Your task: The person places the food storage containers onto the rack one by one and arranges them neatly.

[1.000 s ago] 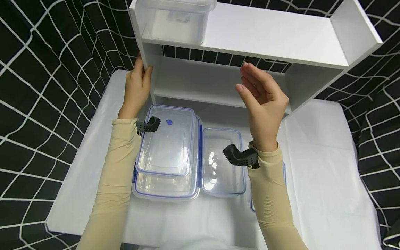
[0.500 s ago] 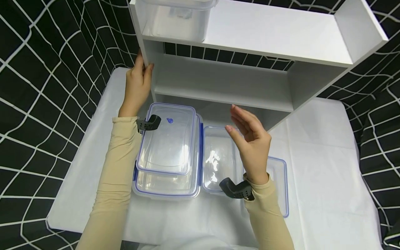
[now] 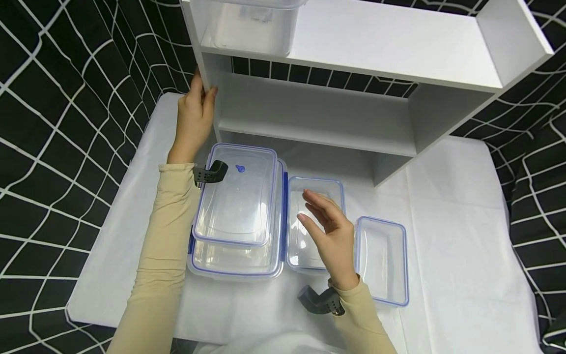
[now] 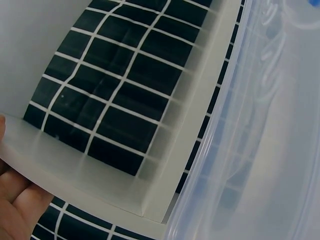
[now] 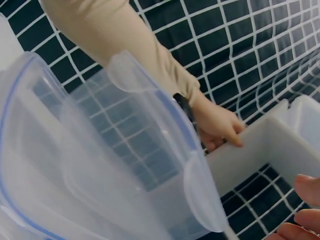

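Note:
My left hand (image 3: 193,118) grips the left side panel of a white shelf unit (image 3: 389,39), thumb at the front edge and fingers behind it. In the left wrist view its fingers (image 4: 22,205) curl at the panel's edge. My right hand (image 3: 329,238) holds nothing; its fingers are loosely bent, thumb apart, over a clear blue-rimmed food container (image 3: 316,184). To the left, a smaller clear container with a blue vent tab (image 3: 239,206) lies on a larger lidded container (image 3: 234,263) with blue side clips. Another clear container (image 3: 382,260) stands to the right.
A clear plastic box (image 3: 256,29) sits at the left end of the upper shelf. The shelf unit stands at the back of a table covered with white cloth (image 3: 460,236). Black cloth with a white grid (image 3: 57,147) hangs around the table.
My right hand has come down and toward me, from before the shelf to over the middle container, uncovering the right container. My left hand keeps its grip on the side panel.

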`<state>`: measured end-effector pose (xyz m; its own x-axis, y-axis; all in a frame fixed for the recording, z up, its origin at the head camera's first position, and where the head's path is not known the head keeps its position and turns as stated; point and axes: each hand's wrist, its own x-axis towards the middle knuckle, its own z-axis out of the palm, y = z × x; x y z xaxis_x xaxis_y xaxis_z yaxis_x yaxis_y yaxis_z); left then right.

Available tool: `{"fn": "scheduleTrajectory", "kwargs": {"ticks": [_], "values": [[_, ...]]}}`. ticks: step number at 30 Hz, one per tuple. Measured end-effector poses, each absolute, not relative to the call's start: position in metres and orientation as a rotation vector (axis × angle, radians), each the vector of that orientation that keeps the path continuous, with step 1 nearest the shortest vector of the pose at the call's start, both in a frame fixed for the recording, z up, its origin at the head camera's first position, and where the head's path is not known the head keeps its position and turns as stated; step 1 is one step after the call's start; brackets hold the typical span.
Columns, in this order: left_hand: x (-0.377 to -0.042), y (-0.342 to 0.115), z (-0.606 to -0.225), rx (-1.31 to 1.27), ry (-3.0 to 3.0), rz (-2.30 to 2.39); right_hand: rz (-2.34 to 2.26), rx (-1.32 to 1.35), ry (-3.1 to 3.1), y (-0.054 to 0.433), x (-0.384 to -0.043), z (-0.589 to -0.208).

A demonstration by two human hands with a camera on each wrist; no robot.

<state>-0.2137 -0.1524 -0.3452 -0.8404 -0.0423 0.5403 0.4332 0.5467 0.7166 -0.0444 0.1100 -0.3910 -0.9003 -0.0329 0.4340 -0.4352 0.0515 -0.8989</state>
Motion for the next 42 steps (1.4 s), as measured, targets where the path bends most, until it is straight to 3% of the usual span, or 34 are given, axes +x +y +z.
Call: {"fn": "scheduleTrajectory", "kwargs": {"ticks": [26,42], "values": [[-0.214,-0.153,-0.348,-0.337,-2.256,-1.252,1.837,0.624,-2.216,0.065,-0.007,-0.434],[-0.215,-0.153,-0.349,-0.347,-2.254,-1.248,1.703,0.534,-2.414,0.046,-0.004,-0.438]]}}
